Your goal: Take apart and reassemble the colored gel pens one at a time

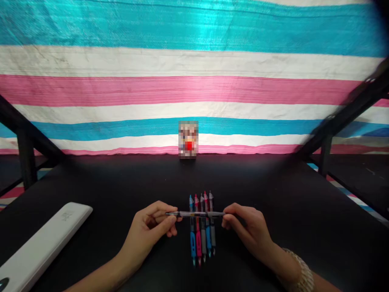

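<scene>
Left hand [153, 225]: gripped grey pen [197, 213] at one end.
Right hand [247, 229]: gripped the other end.
Risk: a slip might scatter the pens [202, 237] beneath.

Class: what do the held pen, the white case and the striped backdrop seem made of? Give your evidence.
The held pen: likely plastic, with a glossy, partly see-through barrel. The white case: probably matte hard plastic, smooth with rounded edges. The striped backdrop: apparently woven plastic tarpaulin, showing fine weave lines and sheen.
</scene>
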